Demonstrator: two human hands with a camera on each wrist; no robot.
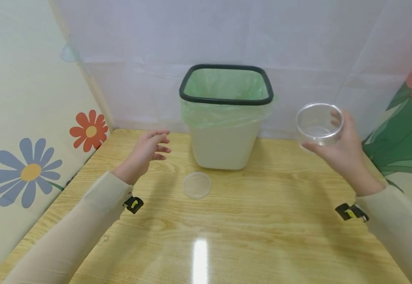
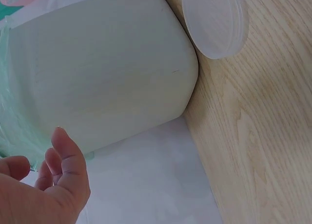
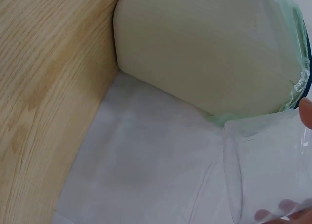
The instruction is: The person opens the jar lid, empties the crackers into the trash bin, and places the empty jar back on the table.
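Observation:
My right hand (image 1: pixel 344 148) grips a clear round container (image 1: pixel 317 128) by its side, raised over the table to the right of the bin. In the right wrist view the fingertips show through the wall of the clear container (image 3: pixel 268 160). My left hand (image 1: pixel 145 154) hovers left of the bin with loosely bent fingers and nothing in them. A translucent round lid (image 1: pixel 197 185) lies on the table in front of the bin; the left wrist view catches the same lid (image 2: pixel 214 24) beside the bin's base.
A cream trash bin (image 1: pixel 223 146) with a black rim (image 1: pixel 227 101) and a green liner bag (image 1: pixel 227 85) stands at the table's back edge. The wooden table (image 1: pixel 248 232) meets a white-covered wall (image 1: pixel 149 90). Flower-printed panels (image 1: pixel 32 98) flank both sides.

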